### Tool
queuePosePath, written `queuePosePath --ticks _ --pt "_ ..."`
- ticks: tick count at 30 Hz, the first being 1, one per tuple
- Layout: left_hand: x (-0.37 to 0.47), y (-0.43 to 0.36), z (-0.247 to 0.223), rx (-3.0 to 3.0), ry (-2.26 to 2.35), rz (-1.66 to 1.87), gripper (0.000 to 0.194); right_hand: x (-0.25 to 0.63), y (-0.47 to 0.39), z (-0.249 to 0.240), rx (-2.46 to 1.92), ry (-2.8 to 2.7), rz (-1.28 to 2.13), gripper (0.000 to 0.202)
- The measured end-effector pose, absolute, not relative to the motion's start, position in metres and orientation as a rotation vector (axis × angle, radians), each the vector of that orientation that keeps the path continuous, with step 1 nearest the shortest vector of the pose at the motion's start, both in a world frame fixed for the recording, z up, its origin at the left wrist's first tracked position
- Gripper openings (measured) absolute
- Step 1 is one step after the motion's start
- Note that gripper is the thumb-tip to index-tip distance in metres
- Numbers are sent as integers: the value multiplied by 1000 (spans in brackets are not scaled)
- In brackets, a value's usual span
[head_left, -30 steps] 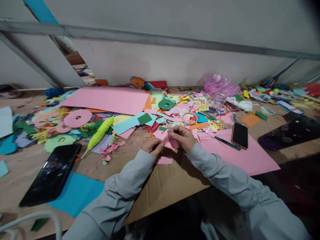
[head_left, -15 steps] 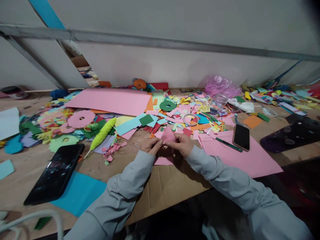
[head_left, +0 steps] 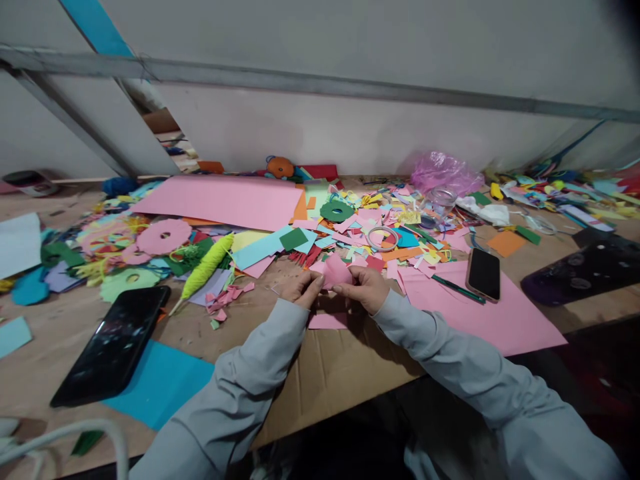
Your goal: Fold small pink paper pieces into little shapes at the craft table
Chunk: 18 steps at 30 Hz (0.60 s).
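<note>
Far left, on the rough plywood tabletop (head_left: 45, 347): a glossy black slab of a smartphone (head_left: 111, 345), lying flat across a smooth matte sheet of blue card (head_left: 160, 385). Just beyond, a fuzzy lime-green yarn-wound spindle (head_left: 205, 263), tapered, tilted among flat pink paper rings with punched centres (head_left: 163, 236). Farther back, one broad smooth sheet of pink paper (head_left: 225, 200), flat near the wall.

At centre, both grey-sleeved forearms angled inward, wrists low over the table edge. Left hand (head_left: 300, 288) curled, thumb and fingertips pinching the left edge of a small soft-creased piece of pink paper (head_left: 336, 272). Right hand (head_left: 367, 288) likewise curled, pinching the same piece from the right; paper raised just above the tabletop, between the two hands, its rounded top edge standing up.

Right of the hands: a thin dark-green pencil (head_left: 457, 289) and a second black rectangular phone (head_left: 483, 273), both on a large flat pink sheet (head_left: 500, 320). Behind, a crinkled translucent pink plastic bag (head_left: 443, 172).
</note>
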<state>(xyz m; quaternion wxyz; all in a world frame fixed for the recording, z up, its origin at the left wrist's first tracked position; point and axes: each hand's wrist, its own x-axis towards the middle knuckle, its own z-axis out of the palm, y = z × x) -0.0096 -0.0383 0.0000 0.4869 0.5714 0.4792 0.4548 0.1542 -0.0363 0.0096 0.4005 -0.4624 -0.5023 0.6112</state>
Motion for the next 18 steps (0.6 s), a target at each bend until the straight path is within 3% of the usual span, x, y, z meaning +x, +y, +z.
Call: queuePosePath --ticks 18 --pt "-9 -34 -12 1255 1192 1276 26 153 -36 9 -1213 -1354 1535 38"
